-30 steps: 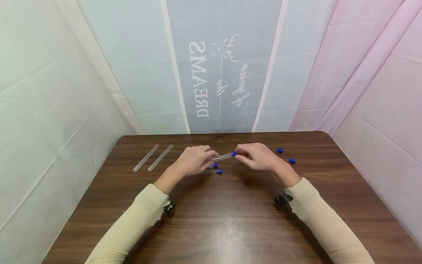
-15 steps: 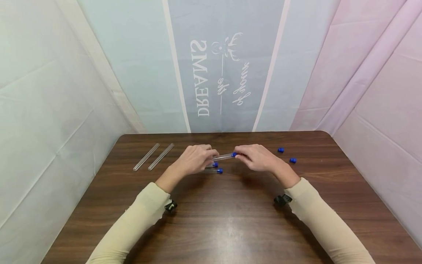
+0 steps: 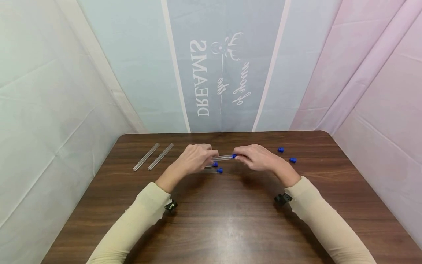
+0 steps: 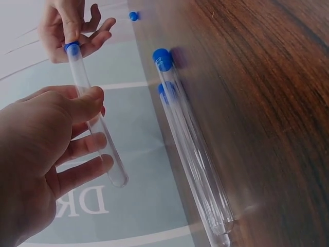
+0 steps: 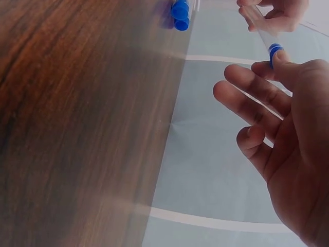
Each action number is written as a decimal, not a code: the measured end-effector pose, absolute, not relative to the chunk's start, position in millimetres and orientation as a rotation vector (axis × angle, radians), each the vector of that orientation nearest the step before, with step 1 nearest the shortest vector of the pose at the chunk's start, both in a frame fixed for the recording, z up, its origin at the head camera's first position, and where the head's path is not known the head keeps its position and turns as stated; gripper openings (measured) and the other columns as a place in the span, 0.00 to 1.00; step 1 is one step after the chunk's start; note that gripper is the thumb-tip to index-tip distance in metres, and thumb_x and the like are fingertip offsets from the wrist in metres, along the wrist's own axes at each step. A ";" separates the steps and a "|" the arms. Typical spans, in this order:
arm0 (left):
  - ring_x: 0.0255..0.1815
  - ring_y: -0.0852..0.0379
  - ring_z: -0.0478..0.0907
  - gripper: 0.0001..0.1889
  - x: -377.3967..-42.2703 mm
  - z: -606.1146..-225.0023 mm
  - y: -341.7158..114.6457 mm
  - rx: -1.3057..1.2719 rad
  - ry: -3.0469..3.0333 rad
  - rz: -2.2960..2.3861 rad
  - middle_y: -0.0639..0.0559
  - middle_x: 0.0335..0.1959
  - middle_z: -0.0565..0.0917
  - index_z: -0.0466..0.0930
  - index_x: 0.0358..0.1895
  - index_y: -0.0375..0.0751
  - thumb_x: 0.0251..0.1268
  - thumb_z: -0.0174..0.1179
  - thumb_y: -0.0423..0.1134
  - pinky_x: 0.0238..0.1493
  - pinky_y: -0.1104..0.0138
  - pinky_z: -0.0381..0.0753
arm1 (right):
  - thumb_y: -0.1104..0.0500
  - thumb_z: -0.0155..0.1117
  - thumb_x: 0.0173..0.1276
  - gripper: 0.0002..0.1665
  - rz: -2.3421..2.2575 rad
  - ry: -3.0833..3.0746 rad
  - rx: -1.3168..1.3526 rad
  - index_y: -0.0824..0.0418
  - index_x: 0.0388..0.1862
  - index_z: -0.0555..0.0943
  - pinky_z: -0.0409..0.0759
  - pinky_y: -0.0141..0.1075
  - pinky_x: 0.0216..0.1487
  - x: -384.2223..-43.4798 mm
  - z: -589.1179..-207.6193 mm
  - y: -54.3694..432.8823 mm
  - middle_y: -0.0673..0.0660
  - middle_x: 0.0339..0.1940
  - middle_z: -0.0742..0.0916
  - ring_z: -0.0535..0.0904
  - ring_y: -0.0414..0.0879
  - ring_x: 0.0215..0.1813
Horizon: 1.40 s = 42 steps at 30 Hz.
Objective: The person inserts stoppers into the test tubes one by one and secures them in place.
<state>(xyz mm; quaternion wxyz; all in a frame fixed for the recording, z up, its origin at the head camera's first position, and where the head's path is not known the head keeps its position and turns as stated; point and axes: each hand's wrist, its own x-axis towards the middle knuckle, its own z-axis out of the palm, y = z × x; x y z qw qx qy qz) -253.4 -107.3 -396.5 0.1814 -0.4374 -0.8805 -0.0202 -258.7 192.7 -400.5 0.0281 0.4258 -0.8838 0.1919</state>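
Observation:
Between both hands a clear test tube [image 4: 78, 73] is held above the table, a blue cap [image 4: 72, 47] on its end. My left hand [image 3: 196, 159] grips the tube's body, thumb on one side and fingers on the other. The thumb and forefinger of my right hand [image 3: 258, 157] pinch the blue cap; its other fingers are spread apart in the right wrist view. Below the left hand lie two capped test tubes side by side, the nearer tube [image 4: 198, 164] in front of the farther one, both partly hidden by the hand in the head view.
Two uncapped test tubes, the outer tube [image 3: 146, 157] and the inner tube [image 3: 160, 157], lie slanted on the left of the brown table [image 3: 217, 220]. Two loose blue caps, a far cap [image 3: 280, 150] and a near cap [image 3: 293, 160], sit at the right. A printed curtain hangs behind.
The held tube's capped end has dipped slightly, so the tube lies closer to level. Both hands keep their grip and have hardly moved.

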 end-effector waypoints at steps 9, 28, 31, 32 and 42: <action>0.35 0.53 0.88 0.08 -251.7 -392.0 -105.3 -1.229 -2.468 -0.063 0.54 0.40 0.91 0.90 0.51 0.55 0.75 0.75 0.40 0.28 0.60 0.84 | 0.57 0.61 0.90 0.09 0.670 -2.767 1.356 0.55 0.44 0.83 0.77 0.33 0.36 -257.9 -398.7 194.8 0.55 0.34 0.90 0.76 0.29 0.30; 0.28 0.53 0.82 0.05 -250.2 -388.2 -101.1 -1.157 -2.514 -0.131 0.52 0.34 0.86 0.87 0.48 0.50 0.79 0.72 0.44 0.23 0.63 0.78 | 0.61 0.68 0.84 0.11 0.531 -2.504 1.254 0.55 0.37 0.80 0.65 0.30 0.28 -259.8 -404.7 189.4 0.43 0.23 0.77 0.64 0.30 0.24; 0.28 0.53 0.82 0.05 -250.1 -389.3 -100.6 -1.156 -2.511 -0.156 0.51 0.33 0.85 0.86 0.47 0.49 0.78 0.72 0.43 0.23 0.62 0.78 | 0.62 0.69 0.83 0.13 0.495 -2.460 1.231 0.54 0.35 0.78 0.64 0.30 0.27 -259.6 -408.0 188.6 0.44 0.23 0.77 0.64 0.31 0.23; 0.28 0.53 0.82 0.06 -250.2 -389.5 -100.2 -1.157 -2.510 -0.166 0.51 0.33 0.84 0.86 0.47 0.48 0.78 0.73 0.43 0.23 0.62 0.78 | 0.62 0.70 0.82 0.12 0.482 -2.442 1.220 0.54 0.35 0.79 0.65 0.30 0.26 -259.2 -408.9 188.2 0.45 0.23 0.78 0.65 0.31 0.23; 0.26 0.54 0.78 0.07 -248.1 -393.5 -97.4 -1.171 -2.495 -0.252 0.50 0.31 0.82 0.87 0.46 0.45 0.75 0.75 0.40 0.22 0.65 0.73 | 0.62 0.72 0.80 0.11 0.412 -2.353 1.151 0.56 0.35 0.80 0.65 0.30 0.24 -253.9 -415.8 183.2 0.48 0.25 0.83 0.66 0.34 0.21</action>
